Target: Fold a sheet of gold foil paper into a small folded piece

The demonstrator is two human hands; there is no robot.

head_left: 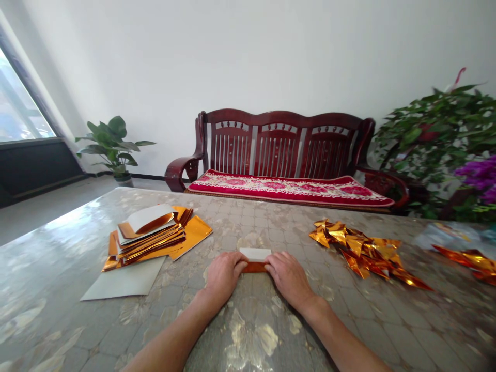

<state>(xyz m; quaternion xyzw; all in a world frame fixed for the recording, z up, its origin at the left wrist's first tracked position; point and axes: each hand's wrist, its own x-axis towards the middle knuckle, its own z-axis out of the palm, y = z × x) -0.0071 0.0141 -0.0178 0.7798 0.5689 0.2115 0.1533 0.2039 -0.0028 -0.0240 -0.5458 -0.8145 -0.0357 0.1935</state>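
The left hand [222,275] and the right hand [289,279] lie palm down on the table, close together, with a folded foil sheet [253,267] between them. Their fingers press on its 2 ends, so both hands are narrow and holding it, though the fingertips are partly hidden. The sheet lies flat just ahead of the hands, its white side [254,253] uppermost and a strip of orange foil showing along the edge nearest the person. Left of the left hand sits a stack of orange-and-white foil sheets [151,232], fanned slightly, on top of a loose gold sheet [192,236], with a pale card [124,279] sticking out nearer the person. Right of the right hand lies a heap of creased gold-orange foil pieces [360,250], and farther right there is a second heap [467,263] beside a clear plastic bag [442,233]. All of this rests on a glossy patterned table cover [256,217]. Well beyond the hands stand a dark red wooden bench [279,147] with a red floral cushion [290,188], a potted plant [112,147] to its left and a leafy plant [434,137] to its right.
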